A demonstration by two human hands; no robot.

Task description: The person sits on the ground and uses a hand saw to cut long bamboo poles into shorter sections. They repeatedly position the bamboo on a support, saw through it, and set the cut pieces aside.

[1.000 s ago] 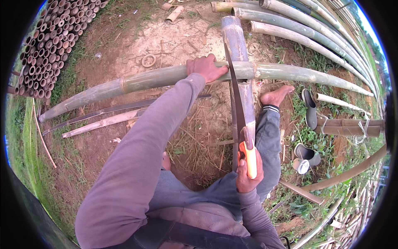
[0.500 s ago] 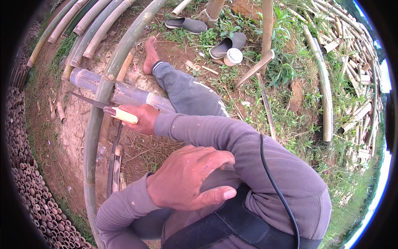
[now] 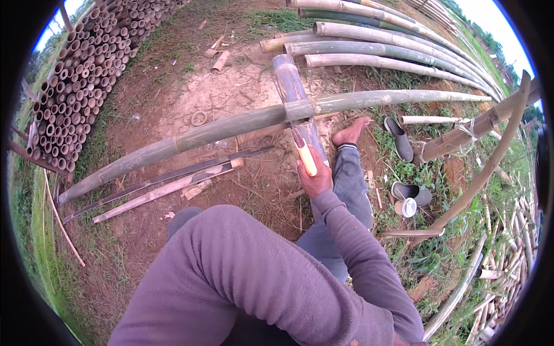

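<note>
My right hand (image 3: 314,172) is closed around the pale yellow handle of a handsaw (image 3: 307,160). Its narrow dark blade lies across a long green bamboo pole (image 3: 231,124); the teeth are too fine to see. Under the pole at that spot is a thick, greyish bamboo log (image 3: 288,75). My left arm (image 3: 231,254) is bent, its elbow toward the middle of the view. Only a sliver of my left hand (image 3: 402,341) shows at the bottom edge, near my right arm, and its fingers are hidden.
Several bamboo poles (image 3: 398,60) lie at the back right. Cut bamboo tubes (image 3: 86,75) are stacked far left. A split piece (image 3: 173,190) and a long dark strip (image 3: 150,187) lie nearer. Right are shoes (image 3: 398,138), a cup (image 3: 407,207) and a post (image 3: 461,135).
The view has swung left, bringing the tube stack into fuller sight. My left hand has gone from mid-view to the bottom edge. The saw stays in my right hand across the pole.
</note>
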